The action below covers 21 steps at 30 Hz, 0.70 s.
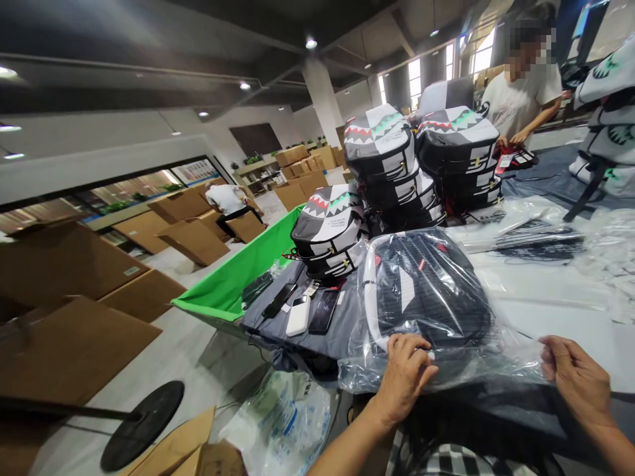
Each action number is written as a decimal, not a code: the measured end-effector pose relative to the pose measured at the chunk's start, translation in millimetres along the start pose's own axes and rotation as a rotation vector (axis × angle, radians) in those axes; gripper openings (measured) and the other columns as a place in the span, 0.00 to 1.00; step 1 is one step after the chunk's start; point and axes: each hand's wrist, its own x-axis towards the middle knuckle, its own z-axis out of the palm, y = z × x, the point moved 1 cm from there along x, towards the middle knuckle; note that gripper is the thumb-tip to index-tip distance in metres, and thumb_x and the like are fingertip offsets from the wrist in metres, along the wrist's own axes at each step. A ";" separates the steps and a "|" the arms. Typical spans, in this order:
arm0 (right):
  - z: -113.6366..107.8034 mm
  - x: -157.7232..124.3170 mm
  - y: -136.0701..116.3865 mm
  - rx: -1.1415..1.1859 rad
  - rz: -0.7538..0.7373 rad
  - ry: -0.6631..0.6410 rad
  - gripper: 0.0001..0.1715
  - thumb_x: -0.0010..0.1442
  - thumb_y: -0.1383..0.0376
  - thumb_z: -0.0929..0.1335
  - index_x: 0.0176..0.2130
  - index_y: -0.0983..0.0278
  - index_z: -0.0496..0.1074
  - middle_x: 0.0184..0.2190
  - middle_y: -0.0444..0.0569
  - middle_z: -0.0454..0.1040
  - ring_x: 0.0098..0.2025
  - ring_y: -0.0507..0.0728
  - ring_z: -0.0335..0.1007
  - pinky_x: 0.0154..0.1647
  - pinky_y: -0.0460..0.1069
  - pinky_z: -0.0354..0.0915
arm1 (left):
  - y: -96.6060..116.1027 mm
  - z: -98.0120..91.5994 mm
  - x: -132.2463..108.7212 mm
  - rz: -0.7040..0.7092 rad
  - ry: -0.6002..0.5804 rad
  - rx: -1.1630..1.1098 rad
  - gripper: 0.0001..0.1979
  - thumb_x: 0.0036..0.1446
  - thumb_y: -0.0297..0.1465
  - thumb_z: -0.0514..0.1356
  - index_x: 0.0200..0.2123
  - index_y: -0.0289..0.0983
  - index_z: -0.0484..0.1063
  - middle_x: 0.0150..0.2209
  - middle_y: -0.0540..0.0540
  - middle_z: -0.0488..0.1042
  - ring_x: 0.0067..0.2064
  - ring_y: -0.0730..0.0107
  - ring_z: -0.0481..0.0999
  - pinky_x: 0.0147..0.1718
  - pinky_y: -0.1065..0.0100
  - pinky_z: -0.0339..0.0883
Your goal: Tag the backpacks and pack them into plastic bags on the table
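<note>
The floor (pixel 184 337) is strewn with cardboard boxes (pixel 74 360). On the partly draped table (pixel 348 305), a backpack (pixel 436 291) in a clear plastic bag (pixel 496 369) is laid near the edge. The bag is pinched by the right hand's grip (pixel 578 378); the left hand's grip (pixel 407 373) is bent over it, pinch unclear.
</note>
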 end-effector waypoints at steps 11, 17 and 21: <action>0.1 23.7 -5.9 -0.371 -0.149 -0.143 0.28 0.47 0.39 0.61 0.27 0.58 0.73 0.14 0.42 0.65 0.17 0.55 0.60 0.21 0.50 0.57 | -23.7 5.8 37.6 -0.298 -0.097 -0.274 0.13 0.64 0.36 0.58 0.26 0.40 0.66 0.27 0.50 0.74 0.32 0.67 0.70 0.38 0.65 0.58; 2.1 21.0 -16.0 -0.469 -0.171 -0.137 0.29 0.44 0.38 0.61 0.26 0.58 0.73 0.17 0.45 0.71 0.20 0.59 0.68 0.25 0.52 0.64 | -21.1 5.9 42.6 -0.437 -0.125 -0.342 0.13 0.57 0.34 0.62 0.22 0.40 0.65 0.24 0.51 0.74 0.27 0.70 0.68 0.31 0.68 0.56; -44.7 32.1 -2.1 -0.585 -0.222 -0.090 0.30 0.48 0.37 0.62 0.33 0.56 0.73 0.24 0.48 0.77 0.27 0.64 0.77 0.30 0.54 0.70 | -19.8 8.6 46.0 -0.466 -0.125 -0.337 0.13 0.55 0.32 0.61 0.21 0.40 0.63 0.23 0.53 0.72 0.27 0.70 0.68 0.31 0.69 0.56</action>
